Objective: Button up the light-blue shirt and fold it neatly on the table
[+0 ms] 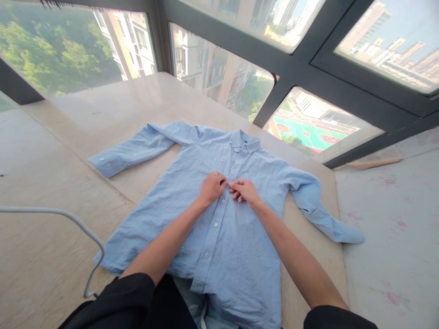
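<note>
Blue shirt (242, 237) lies spread on the ledge (113, 107), judged light, soft and limp, best gripped at its front placket (211, 240), where left hand (213, 188) and right hand (245, 191) pinch it narrowly.

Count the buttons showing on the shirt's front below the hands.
3, down the placket: the top button, the middle button and, nearest the hem, the bottom button. Others may be hidden.

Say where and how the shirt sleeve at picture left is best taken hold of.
Probably by the cuff, at its open edge: the left grip could come in from picture left, closing above and below the fabric. The sleeve lies stretched out that way, and the cuff looks flat, its buttons facing up.
</note>
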Demonstrator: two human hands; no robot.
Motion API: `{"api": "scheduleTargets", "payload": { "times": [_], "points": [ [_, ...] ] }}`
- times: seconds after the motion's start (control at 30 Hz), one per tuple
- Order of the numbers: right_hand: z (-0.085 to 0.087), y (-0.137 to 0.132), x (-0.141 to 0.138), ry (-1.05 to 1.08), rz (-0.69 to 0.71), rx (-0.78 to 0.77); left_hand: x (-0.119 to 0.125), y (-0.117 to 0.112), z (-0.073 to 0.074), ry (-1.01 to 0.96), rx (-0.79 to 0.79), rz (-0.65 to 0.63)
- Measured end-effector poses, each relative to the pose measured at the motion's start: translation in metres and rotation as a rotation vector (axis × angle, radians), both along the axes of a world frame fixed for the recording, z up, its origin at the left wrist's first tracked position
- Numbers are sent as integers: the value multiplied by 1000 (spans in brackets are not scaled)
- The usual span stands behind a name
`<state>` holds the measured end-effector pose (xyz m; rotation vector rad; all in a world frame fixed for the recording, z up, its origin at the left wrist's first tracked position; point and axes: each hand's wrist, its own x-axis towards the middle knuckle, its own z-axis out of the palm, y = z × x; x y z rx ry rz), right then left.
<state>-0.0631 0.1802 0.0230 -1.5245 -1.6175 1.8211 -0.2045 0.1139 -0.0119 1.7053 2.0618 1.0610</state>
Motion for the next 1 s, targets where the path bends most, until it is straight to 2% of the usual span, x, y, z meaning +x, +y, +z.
{"api": "scheduleTargets", "payload": {
  "times": [0.17, 0.43, 0.6, 0.7, 0.83, 0.9, 1.0],
  "points": [
    [-8, -2, -2, -38, 2, 105, -1, 1, -1, 61, 15, 45],
    [-13, -14, 3, -71, -14, 333, 5, -3, 1, 329, -60, -4],
    [-28, -20, 19, -80, -126, 618, 6, -4, -1, 400, -76, -39],
    [-40, -15, 37, -160, -149, 880, 6, -5, -2, 425, -76, -57],
    [-49, -6, 70, -407, -49, 1188, 6, -6, -3, 445, -83, -71],
    [-51, -4, 89, -600, 45, 1239, 6, -8, -4, 461, -96, -77],
    [-53, -6, 112, -815, 182, 1221, 6, -9, -4, 492, -131, -94]
  ]
}}
